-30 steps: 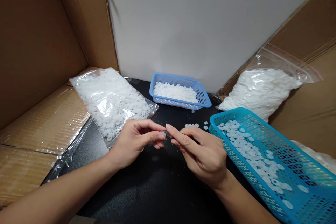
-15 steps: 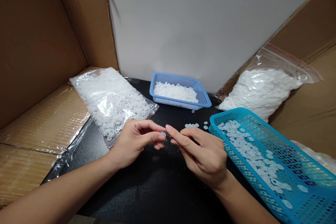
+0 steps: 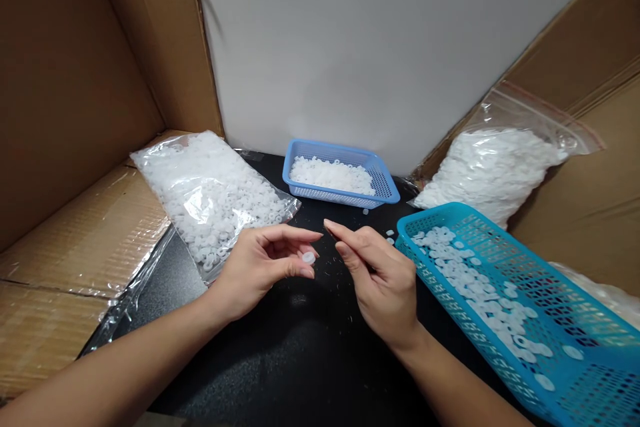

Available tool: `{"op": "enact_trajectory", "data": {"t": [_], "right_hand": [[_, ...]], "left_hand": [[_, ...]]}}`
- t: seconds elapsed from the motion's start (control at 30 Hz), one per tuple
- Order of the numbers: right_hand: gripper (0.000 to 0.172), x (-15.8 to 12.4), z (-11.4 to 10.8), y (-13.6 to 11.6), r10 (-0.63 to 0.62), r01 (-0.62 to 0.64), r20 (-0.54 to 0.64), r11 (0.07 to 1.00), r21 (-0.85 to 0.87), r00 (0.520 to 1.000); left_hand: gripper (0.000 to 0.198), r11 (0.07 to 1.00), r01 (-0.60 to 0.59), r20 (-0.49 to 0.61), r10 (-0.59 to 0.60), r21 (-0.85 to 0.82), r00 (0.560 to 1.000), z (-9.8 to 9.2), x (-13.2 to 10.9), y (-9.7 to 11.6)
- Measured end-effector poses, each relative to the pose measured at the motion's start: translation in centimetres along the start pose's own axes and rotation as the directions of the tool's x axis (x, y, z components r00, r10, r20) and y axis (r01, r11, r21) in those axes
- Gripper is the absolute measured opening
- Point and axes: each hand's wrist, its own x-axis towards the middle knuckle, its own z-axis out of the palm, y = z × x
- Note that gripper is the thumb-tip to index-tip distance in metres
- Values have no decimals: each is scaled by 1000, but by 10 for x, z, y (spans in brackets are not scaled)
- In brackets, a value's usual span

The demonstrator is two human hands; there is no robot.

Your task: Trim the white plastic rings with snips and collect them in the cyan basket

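Observation:
My left hand [image 3: 257,270] is held above the dark tabletop with thumb and index finger apart. A small white plastic washer [image 3: 309,257] sits between its thumb and the fingers behind. Facing it, my right hand [image 3: 383,277] has a stretched index finger, a bent thumb and the other fingers curled in. A thin dark edge shows under the index fingertip; I cannot make out what it is. A gap separates the two hands.
A clear bag of small white rings [image 3: 220,193] lies at left. Behind stands a blue basket [image 3: 343,200] of white rings. At right are a turquoise basket [image 3: 450,303] with white washers and a zip bag of white pieces [image 3: 490,167]. Cardboard walls [image 3: 65,80] flank the table.
My hands have moved apart from fingertips nearly touching. My right hand has turned, showing its thumb, and my left thumb and index finger have spread, with the washer now in plain sight.

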Motion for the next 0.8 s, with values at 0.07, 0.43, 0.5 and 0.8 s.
{"op": "enact_trajectory", "data": {"t": [0.07, 0.43, 0.5, 0.8], "right_hand": [[29, 0, 0, 0, -1, 1, 7, 1000, 18, 1000], [29, -3, 0, 3, 66, -67, 20, 997, 40, 998], [25, -6, 0, 5, 174, -177, 41, 982, 63, 984], [27, -8, 33, 22, 293, -398, 543, 914, 83, 787]], "left_hand": [[28, 999, -29, 4, 29, 36, 1000, -1, 0, 0], [16, 999, -39, 16, 38, 29, 999, -1, -1, -1], [16, 998, -59, -11, 59, 39, 998, -4, 2, -1], [42, 981, -56, -458, -35, -184, 888, -23, 28, 11]]}}
